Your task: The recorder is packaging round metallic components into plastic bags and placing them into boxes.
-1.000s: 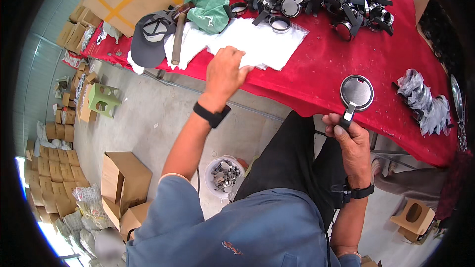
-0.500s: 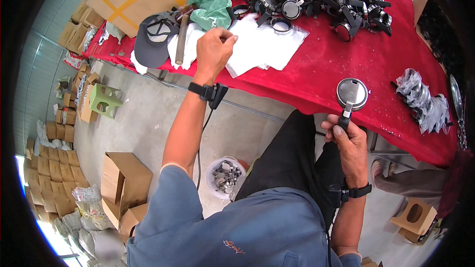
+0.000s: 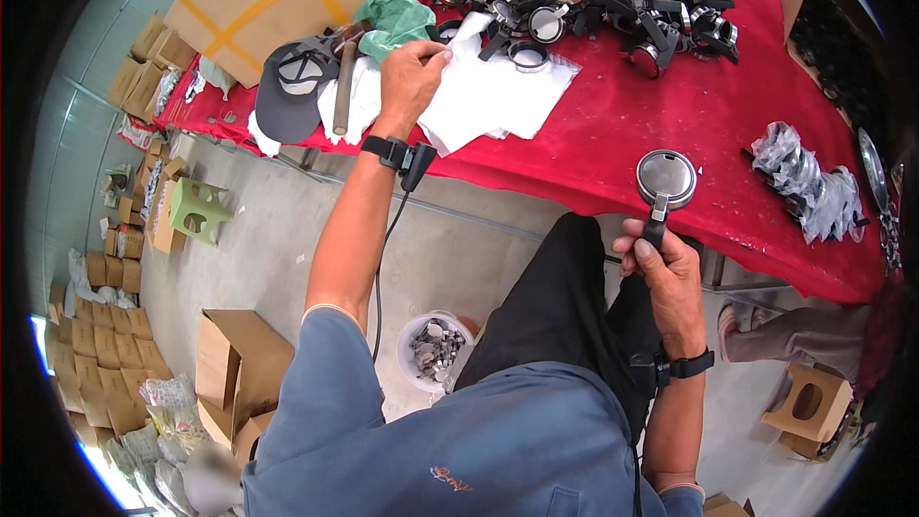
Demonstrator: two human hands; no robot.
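Observation:
My right hand (image 3: 670, 282) grips a short black handle joined to a round, shiny metal disc (image 3: 665, 178) with a rim. The piece is raised near the table's front edge, disc facing up. Over white sheets (image 3: 464, 120) on the red-covered table, my left hand (image 3: 412, 86) is closed in a pinch; whatever its fingertips hold, if anything, is too small to make out. A crumpled green plastic bag (image 3: 385, 14) lies just beyond it. Beside that hand are a wooden rod-like handle (image 3: 345, 91) and a dark cap (image 3: 290, 105). A metal ring piece (image 3: 528, 56) rests on the sheets.
Many similar black-handled metal pieces (image 3: 608, 5) are heaped at the table's far side. Plastic-wrapped pieces (image 3: 809, 187) lie at the right. Below stand a bucket of metal parts (image 3: 407, 364), a cardboard box (image 3: 254, 364) and a green stool (image 3: 199, 211). Another person's leg (image 3: 809, 340) shows at right.
The whole view has shifted slightly, so the table's contents sit a little farther left. My left hand stays pinched and my right hand keeps its grip on the metal piece.

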